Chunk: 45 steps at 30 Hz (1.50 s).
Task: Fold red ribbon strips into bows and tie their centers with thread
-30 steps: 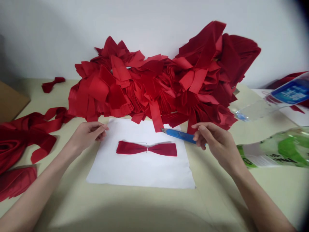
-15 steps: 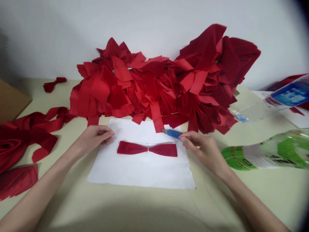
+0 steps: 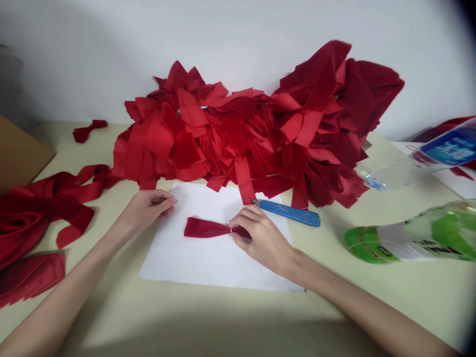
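A red ribbon bow (image 3: 204,228) lies on a white sheet of paper (image 3: 201,260) in front of me. My right hand (image 3: 260,238) pinches the bow at its cinched middle and covers its right half. Just behind that hand a blue utility knife (image 3: 290,213) lies on the table, blade end pointing left. At the sheet's upper left corner my left hand (image 3: 148,208) rests with its fingers curled together, and I cannot make out anything in them.
A big heap of red ribbon pieces (image 3: 260,129) fills the table behind the sheet. Loose red ribbon (image 3: 44,203) lies at the left, beside a cardboard box (image 3: 18,153). A small bow (image 3: 89,130) sits far left. Two plastic bottles (image 3: 409,238) (image 3: 420,161) lie on their sides at the right.
My right hand has set the blue knife down on the table and moved left onto the bow's middle. My left hand has shifted only slightly.
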{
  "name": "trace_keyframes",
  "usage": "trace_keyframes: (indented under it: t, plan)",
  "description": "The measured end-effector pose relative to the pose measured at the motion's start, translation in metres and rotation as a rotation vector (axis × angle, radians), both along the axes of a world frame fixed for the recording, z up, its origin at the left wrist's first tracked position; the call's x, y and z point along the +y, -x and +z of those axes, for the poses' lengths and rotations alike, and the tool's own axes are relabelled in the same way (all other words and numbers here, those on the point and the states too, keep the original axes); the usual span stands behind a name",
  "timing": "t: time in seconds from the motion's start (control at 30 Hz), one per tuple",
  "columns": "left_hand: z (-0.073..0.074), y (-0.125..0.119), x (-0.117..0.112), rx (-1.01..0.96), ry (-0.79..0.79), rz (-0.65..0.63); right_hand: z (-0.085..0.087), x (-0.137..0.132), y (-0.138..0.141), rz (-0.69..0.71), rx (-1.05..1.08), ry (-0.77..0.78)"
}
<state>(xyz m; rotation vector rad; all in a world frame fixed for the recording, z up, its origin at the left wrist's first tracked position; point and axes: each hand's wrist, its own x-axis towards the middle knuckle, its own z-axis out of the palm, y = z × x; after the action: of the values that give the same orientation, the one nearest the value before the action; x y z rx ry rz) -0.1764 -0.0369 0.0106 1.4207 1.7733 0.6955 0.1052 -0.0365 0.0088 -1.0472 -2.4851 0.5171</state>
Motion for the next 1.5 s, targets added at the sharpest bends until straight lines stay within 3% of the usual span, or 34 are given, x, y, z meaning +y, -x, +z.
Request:
trace_keyframes:
  t: [0.6,0.73,0.87,0.97,1.13,1.33,1.4,1.5]
  plan:
    - [-0.008,0.002,0.0,-0.014,0.023,-0.116,0.0,-0.001,0.002,-0.009,0.033,0.055]
    - [-0.007,0.003,0.001,0.037,0.024,-0.15,0.024,0.006,-0.014,-0.065,0.147,0.047]
    - [-0.005,0.002,0.001,0.043,0.021,-0.167,0.059,0.017,-0.045,-0.276,0.247,-0.07]
    - [-0.005,0.003,0.001,0.022,0.014,-0.173,0.072,0.02,-0.064,-0.391,0.233,-0.095]
    - [-0.006,0.002,0.001,0.027,0.009,-0.156,0.059,0.017,-0.065,-0.366,0.206,-0.062]
    - [-0.003,0.004,0.002,-0.04,0.0,-0.1,0.026,0.004,-0.02,-0.045,0.077,0.026]
    - [0.005,0.007,0.003,-0.05,-0.04,-0.037,0.017,0.001,-0.005,0.004,0.022,0.005]
    - [0.027,0.018,0.003,-0.029,-0.113,0.06,0.012,-0.001,0.002,0.051,-0.052,-0.072]
